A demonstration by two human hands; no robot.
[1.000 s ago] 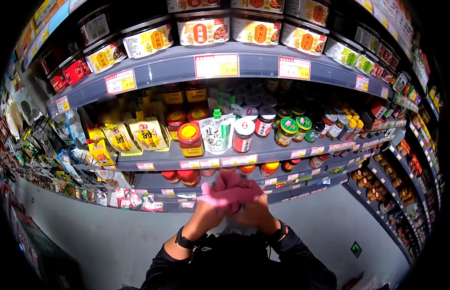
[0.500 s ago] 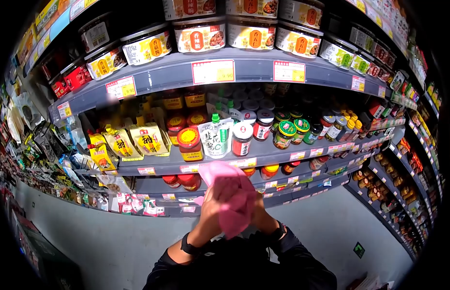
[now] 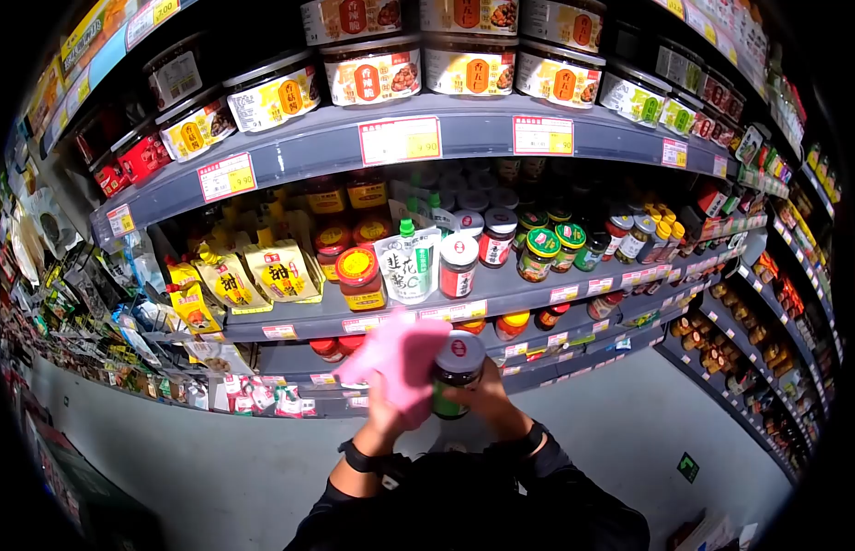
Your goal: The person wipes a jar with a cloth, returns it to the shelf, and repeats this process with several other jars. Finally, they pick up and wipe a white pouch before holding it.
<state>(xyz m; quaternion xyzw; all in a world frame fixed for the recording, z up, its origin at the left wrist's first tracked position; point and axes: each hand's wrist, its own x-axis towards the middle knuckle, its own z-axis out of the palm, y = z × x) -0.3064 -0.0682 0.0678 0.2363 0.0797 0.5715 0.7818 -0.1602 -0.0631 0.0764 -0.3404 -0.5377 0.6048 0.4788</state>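
Note:
Pink cloth (image 3: pixel 397 354) hangs over the fingers of my left hand (image 3: pixel 382 413), which is closed on it from below. Beside it, my right hand (image 3: pixel 491 397) wraps round a dark glass jar (image 3: pixel 458 358) with a grey lid and some green on its label. The jar stands upright in the hand, its lid facing up, and the cloth's edge overlaps its left side in this view. Both hands are in front of the shelf edge. Just behind them on the shelf are a white-and-green spout pouch (image 3: pixel 410 266) and a white-lidded jar (image 3: pixel 459 264).
Yellow pouches (image 3: pixel 282 272) and a red-lidded jar (image 3: pixel 358 277) line the middle shelf (image 3: pixel 519 292) on the left; green-lidded jars (image 3: pixel 540 255) stand to the right. Above juts a shelf of clear tubs (image 3: pixel 371 73). Grey floor (image 3: pixel 262 450) lies below.
The cloth, which covered both hands and hid what they held, has shifted left with my left hand. The jar in my right hand now shows, lid up.

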